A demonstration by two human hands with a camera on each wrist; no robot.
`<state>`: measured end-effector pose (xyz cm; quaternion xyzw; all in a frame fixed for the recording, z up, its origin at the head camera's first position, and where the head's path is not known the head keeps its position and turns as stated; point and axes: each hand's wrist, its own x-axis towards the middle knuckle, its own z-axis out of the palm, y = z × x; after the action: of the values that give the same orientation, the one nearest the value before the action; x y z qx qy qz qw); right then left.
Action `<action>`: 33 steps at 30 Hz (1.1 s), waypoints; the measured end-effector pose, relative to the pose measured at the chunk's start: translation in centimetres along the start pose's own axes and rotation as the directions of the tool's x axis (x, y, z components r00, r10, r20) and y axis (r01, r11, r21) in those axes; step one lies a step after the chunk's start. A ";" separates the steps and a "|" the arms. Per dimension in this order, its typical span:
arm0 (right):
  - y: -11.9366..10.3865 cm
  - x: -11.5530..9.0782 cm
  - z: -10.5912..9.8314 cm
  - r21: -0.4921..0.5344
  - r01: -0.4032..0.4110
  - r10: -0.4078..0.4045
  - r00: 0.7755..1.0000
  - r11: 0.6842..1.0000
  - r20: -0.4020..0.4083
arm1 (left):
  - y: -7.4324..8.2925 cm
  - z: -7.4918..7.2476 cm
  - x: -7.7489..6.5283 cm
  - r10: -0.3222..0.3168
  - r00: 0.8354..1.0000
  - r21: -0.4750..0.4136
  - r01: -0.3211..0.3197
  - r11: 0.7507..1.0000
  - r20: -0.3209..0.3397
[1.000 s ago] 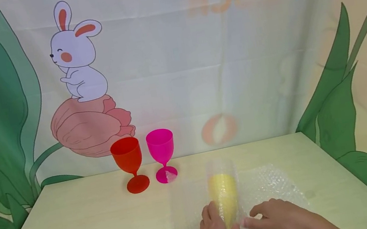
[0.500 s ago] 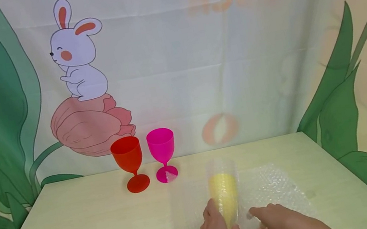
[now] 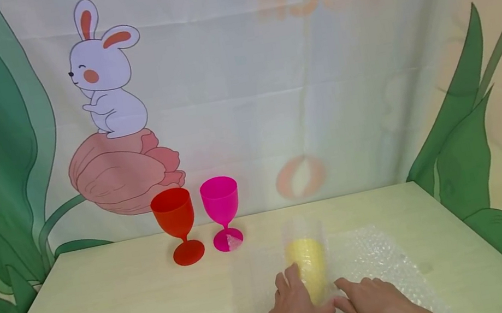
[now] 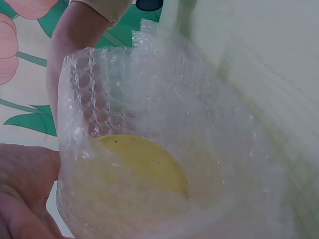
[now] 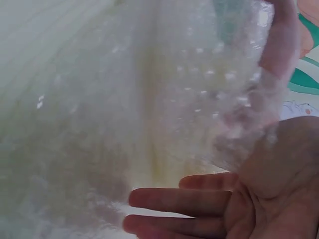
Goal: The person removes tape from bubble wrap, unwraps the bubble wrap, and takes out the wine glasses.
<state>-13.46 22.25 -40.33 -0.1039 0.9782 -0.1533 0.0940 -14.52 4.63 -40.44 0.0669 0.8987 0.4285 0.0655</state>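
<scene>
A yellow goblet (image 3: 311, 265) lies rolled in clear bubble wrap (image 3: 376, 249), its round foot (image 4: 144, 162) showing through the wrap in the left wrist view. Over the roll's left side, my left hand (image 3: 293, 310) grips it with the thumb across to the right. At the roll's right edge is my right hand (image 3: 380, 302), thumb and forefinger spread apart, the thumb tip right at the left thumb. In the right wrist view the other fingers (image 5: 182, 200) of that hand are straight beside the wrap.
A red goblet (image 3: 174, 219) and a pink goblet (image 3: 221, 203) stand upright near the table's back edge. A small clear scrap (image 3: 234, 242) sits on the pink one's foot. Behind the table (image 3: 121, 305) hangs a printed curtain (image 3: 227, 72) with a rabbit and tulips.
My right hand first drew slightly away from the roll, then came back to its edge with thumb and forefinger spread. My left hand has shifted slightly, its thumb now reaching further right. The goblets stay put.
</scene>
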 end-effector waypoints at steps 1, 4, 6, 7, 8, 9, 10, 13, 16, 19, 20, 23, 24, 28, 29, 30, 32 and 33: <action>0.1 0.0 0.1 -0.004 0.027 -0.027 0.999 1.000 -0.032 | 0.0 0.1 0.1 0.007 1.000 0.002 -0.007 1.000 -0.016; 0.5 0.0 0.6 -0.033 0.114 -0.118 0.987 0.993 -0.111 | 0.0 0.2 0.5 0.014 0.998 0.014 -0.013 1.000 -0.065; 0.7 0.1 0.9 -0.040 0.154 -0.158 0.979 0.987 -0.127 | -0.1 0.3 0.7 0.012 0.996 0.027 -0.010 1.000 -0.086; 0.8 0.2 0.9 -0.036 0.165 -0.168 0.977 0.986 -0.128 | -0.1 0.4 0.8 0.019 0.995 0.033 -0.016 0.999 -0.100; 0.9 0.3 1.0 -0.038 0.173 -0.177 0.975 0.984 -0.134 | -0.1 0.4 0.9 0.025 0.994 0.039 -0.021 0.999 -0.108; 0.9 0.3 1.0 -0.037 0.178 -0.182 0.974 0.983 -0.134 | -0.1 0.5 1.0 0.032 0.993 0.043 -0.027 0.999 -0.112; 0.9 0.4 1.0 -0.036 0.184 -0.187 0.973 0.982 -0.138 | -0.1 0.5 1.1 0.036 0.993 0.046 -0.031 0.998 -0.115; 1.0 0.5 0.8 -0.019 0.164 -0.165 0.979 0.986 -0.118 | 0.0 0.7 1.2 0.049 0.991 0.053 -0.043 0.998 -0.126; 0.9 0.6 0.6 -0.011 0.112 -0.112 0.987 0.994 -0.113 | 0.0 0.7 1.3 0.042 0.991 0.053 -0.035 0.998 -0.130; 0.7 0.8 0.7 0.004 0.039 -0.038 0.990 0.999 -0.135 | -0.1 0.7 1.3 0.031 0.990 0.044 -0.025 0.999 -0.136; 0.6 0.9 0.8 0.008 0.028 -0.026 0.987 1.000 -0.160 | -0.1 0.7 1.3 0.030 0.990 0.039 -0.025 0.999 -0.139; 0.4 1.0 1.3 0.053 0.038 -0.024 0.972 0.998 -0.234 | -0.2 0.7 1.3 0.026 0.990 0.032 -0.022 0.999 -0.140; 0.3 1.1 1.4 0.073 0.053 -0.032 0.966 0.996 -0.256 | -0.2 0.7 1.3 0.022 0.991 0.036 -0.018 0.999 -0.134; 0.2 1.4 1.7 0.114 0.130 -0.085 0.938 0.985 -0.336 | -0.2 0.5 1.7 0.009 0.995 0.072 -0.002 0.997 -0.096; 0.1 1.5 1.6 0.116 0.135 -0.087 0.933 0.984 -0.349 | -0.2 0.5 1.8 0.005 0.996 0.077 0.002 0.997 -0.089; 0.1 1.6 1.6 0.114 0.138 -0.088 0.929 0.984 -0.360 | -0.2 0.4 1.8 0.002 0.996 0.081 0.004 0.997 -0.084; 0.1 1.8 1.5 0.098 0.142 -0.095 0.919 0.985 -0.383 | -0.2 0.4 1.9 0.004 0.996 0.080 0.003 0.997 -0.091; 0.1 1.9 1.4 0.088 0.143 -0.098 0.916 0.986 -0.389 | -0.2 0.5 2.0 0.005 0.995 0.075 0.002 0.997 -0.097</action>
<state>-15.03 21.55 -41.98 -0.1265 0.9590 -0.2319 -0.1027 -16.39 5.23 -40.98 0.0492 0.9162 0.3972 0.0190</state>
